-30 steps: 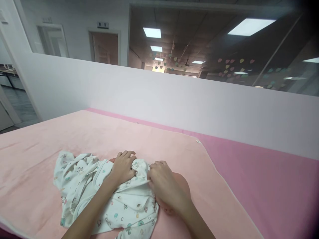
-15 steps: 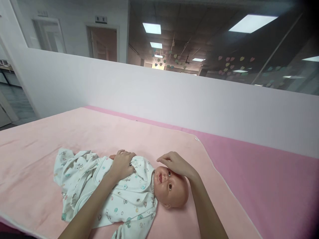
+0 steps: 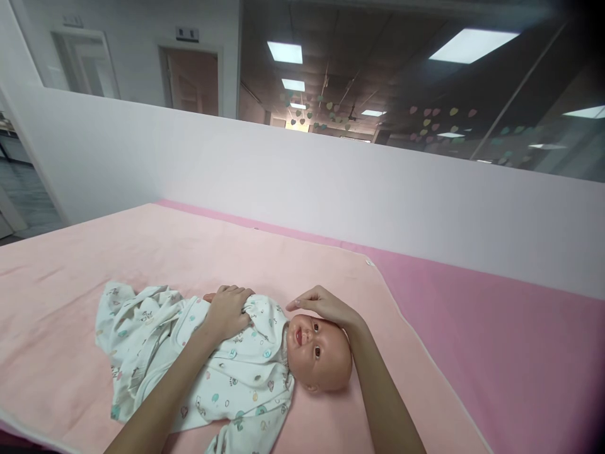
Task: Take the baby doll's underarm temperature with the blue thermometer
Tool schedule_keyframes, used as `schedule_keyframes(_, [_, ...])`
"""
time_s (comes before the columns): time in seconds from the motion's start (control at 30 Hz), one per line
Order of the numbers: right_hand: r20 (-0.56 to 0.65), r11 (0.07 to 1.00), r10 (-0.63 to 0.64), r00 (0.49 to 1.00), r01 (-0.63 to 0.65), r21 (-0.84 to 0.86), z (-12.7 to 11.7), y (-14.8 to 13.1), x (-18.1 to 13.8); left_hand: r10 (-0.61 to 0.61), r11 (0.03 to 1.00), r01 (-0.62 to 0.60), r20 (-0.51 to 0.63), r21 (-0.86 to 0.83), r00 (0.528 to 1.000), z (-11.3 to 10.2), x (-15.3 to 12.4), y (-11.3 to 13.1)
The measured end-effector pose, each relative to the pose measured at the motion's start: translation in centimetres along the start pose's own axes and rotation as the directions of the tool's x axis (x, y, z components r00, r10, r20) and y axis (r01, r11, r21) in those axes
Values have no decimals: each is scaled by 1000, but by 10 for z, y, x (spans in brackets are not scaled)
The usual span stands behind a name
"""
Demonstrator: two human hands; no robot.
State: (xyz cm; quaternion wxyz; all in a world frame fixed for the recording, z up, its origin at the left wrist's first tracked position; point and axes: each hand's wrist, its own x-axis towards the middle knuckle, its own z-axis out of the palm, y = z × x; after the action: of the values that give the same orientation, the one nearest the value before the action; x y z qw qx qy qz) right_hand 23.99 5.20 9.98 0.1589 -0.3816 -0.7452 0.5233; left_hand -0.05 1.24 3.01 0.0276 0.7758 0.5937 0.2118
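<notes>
A baby doll (image 3: 326, 362) lies on its back, its head towards the right. It wears a white sleepsuit (image 3: 250, 372) printed with small coloured figures and fastened with snaps. My left hand (image 3: 229, 313) is closed over the doll's far sleeve and forearm; the doll's small hand (image 3: 209, 296) sticks out beyond my fingers. Along the far side of the doll's head lies my right hand (image 3: 326, 306), cupped, its fingers stretched towards the shoulder and the palm side against the head. Nothing is gripped in it. Its undersides are hidden from view.
Under the doll spreads a pale pink blanket (image 3: 198, 239) with a white edge, over a darker pink mat (image 3: 496, 315). A white wall (image 3: 331, 183) rises behind, topped by a window (image 3: 401, 82). A floor (image 3: 33, 195) shows at the far left.
The whole view has shifted slightly. My right hand has moved a little lower along the doll's head, with its fingertips nearer the shoulder. My left hand keeps its hold.
</notes>
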Motion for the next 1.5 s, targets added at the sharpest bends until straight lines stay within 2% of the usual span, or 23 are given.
schedule_keyframes(0.07, [-35, 1000, -23, 999, 23, -3, 0, -3, -2, -2, 1000, 2, -2, 3, 1000, 0, 0, 0])
schedule_keyframes(0.23, [111, 993, 14, 994, -1, -122, 2, -10, -6, -5, 1000, 5, 5, 11, 1000, 0, 0, 0])
schedule_keyframes(0.4, [104, 977, 47, 993, -23, -213, 3, -15, -7, -15, 1000, 14, 18, 5, 1000, 0, 1, 0])
schedule_keyframes(0.63, [-31, 979, -14, 999, 7, -206, 1, -15, -11, -28, 1000, 27, 42, 7, 999, 1, 1, -1])
schedule_keyframes(0.8, [5, 973, 18, 1000, -16, -229, 4, -10, -8, -15, 1000, 15, 24, 6, 1000, 2, 1, -2])
schedule_keyframes(0.93, [-147, 970, -25, 989, -12, -241, 5, -11, -5, -14, 1000, 14, 27, 8, 1000, 2, 1, -2])
schedule_keyframes(1.0, [-181, 974, -41, 983, -1, -225, 5, -13, -6, -14, 1000, 13, 25, 8, 1000, 2, 0, -2])
schedule_keyframes(1.17, [-8, 982, -1, 1000, -1, -188, 2, -15, -11, -6, 1000, 5, 16, 17, 1000, 1, 0, -1])
schedule_keyframes(1.3, [-5, 975, -17, 1000, 15, -222, 2, -14, -10, -10, 1000, 10, 17, 14, 1000, 1, 1, -1])
schedule_keyframes(1.43, [-60, 969, -44, 997, 28, -244, 1, -15, -11, -12, 1000, 12, 16, 16, 1000, 1, 1, 0])
schedule_keyframes(1.5, [-18, 972, -52, 999, 46, -228, 0, -17, -13, -5, 1000, 5, 8, 12, 1000, 1, 0, -1])
